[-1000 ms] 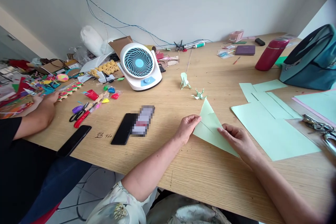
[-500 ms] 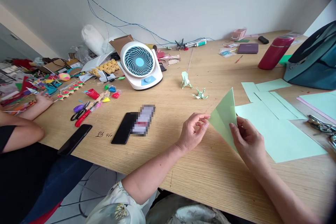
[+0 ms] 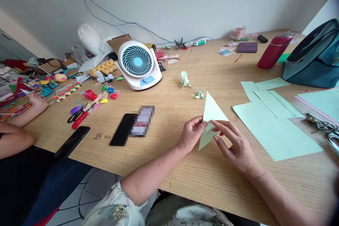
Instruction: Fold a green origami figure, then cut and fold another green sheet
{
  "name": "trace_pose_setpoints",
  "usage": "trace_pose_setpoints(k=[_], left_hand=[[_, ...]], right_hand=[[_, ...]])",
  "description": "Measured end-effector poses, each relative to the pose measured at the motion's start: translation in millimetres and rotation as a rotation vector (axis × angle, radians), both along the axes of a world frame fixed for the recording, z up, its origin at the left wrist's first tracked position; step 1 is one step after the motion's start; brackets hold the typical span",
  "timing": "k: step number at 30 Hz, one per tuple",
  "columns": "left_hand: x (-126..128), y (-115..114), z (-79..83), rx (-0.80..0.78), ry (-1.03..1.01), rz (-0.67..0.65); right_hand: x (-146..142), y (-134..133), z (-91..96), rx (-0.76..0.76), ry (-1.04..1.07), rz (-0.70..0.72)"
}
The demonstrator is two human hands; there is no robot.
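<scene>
A pale green sheet of paper (image 3: 212,108), folded into a triangle, is held up above the table in front of me. My left hand (image 3: 192,132) pinches its left edge between thumb and fingers. Against the paper's right side rests my right hand (image 3: 234,144), its fingertips touching the surface while thumb and fingers stay apart. Just beyond the paper stand two small folded green paper figures, an upright one (image 3: 185,79) and a flatter, spiky one (image 3: 199,93). To the right lie a large green sheet (image 3: 275,132) and several cut green pieces (image 3: 278,103).
A white fan (image 3: 139,65) stands at the back. Phones (image 3: 123,130), scissors (image 3: 76,113) and a red-handled knife (image 3: 80,120) lie left. A red bottle (image 3: 275,51), teal bag (image 3: 314,60) and chain (image 3: 320,123) are right. Another person's arm (image 3: 16,134) rests at far left.
The folded paper has moved left and turned over. My left hand, beside its corner before, now grips it; my right hand has loosened its grip and spread its fingers.
</scene>
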State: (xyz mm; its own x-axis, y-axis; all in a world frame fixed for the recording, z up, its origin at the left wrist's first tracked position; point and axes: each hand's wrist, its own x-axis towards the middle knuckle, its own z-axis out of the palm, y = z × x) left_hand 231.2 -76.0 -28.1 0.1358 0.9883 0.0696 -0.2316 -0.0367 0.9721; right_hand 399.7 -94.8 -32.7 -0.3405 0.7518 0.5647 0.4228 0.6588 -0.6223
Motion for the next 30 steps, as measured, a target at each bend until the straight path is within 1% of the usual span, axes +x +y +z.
trace_pose_setpoints(k=[2, 3, 5, 7, 8, 9, 10, 12, 14, 15, 18, 22, 26, 30], left_hand=[[-2, 4, -6.0, -0.088, -0.069, 0.023], [-2, 6, -8.6, -0.121, -0.104, 0.026], [-3, 8, -12.0, -0.154, -0.157, 0.025], [-4, 8, -13.1, -0.163, -0.183, 0.012], [-4, 8, -13.0, -0.165, -0.19, 0.002], [-4, 7, -12.6, -0.167, -0.193, -0.012], [-4, 7, -12.1, -0.172, -0.192, -0.026], [-4, 6, -11.0, -0.187, -0.18, -0.052], [-3, 6, -10.1, -0.215, -0.167, -0.07], [-3, 5, -9.7, -0.228, -0.164, -0.079], [-2, 5, -8.9, -0.246, -0.14, -0.092], [-2, 6, -8.4, -0.215, -0.049, -0.088], [-4, 7, -7.0, -0.171, 0.055, -0.095], [-5, 7, -4.7, -0.188, 0.107, -0.095]], right_hand=[[2, 0, 1.3, 0.034, 0.023, -0.039], [4, 1, 2.0, 0.052, 0.047, -0.094], [8, 4, 3.4, 0.058, 0.101, -0.256], [13, 7, 4.8, -0.015, 0.149, -0.396], [15, 8, 5.7, -0.1, 0.176, -0.421], [16, 10, 6.8, -0.217, 0.212, -0.406], [17, 11, 8.0, -0.345, 0.262, -0.359], [18, 12, 10.7, -0.575, 0.379, -0.216], [17, 13, 12.8, -0.7, 0.443, -0.113], [17, 13, 13.2, -0.729, 0.444, -0.1], [18, 14, 11.3, -0.773, 0.388, -0.128], [21, 16, 6.2, -0.795, 0.403, -0.126], [22, 17, 5.5, -0.784, 0.423, -0.136], [23, 17, 5.4, -0.764, 0.398, -0.137]])
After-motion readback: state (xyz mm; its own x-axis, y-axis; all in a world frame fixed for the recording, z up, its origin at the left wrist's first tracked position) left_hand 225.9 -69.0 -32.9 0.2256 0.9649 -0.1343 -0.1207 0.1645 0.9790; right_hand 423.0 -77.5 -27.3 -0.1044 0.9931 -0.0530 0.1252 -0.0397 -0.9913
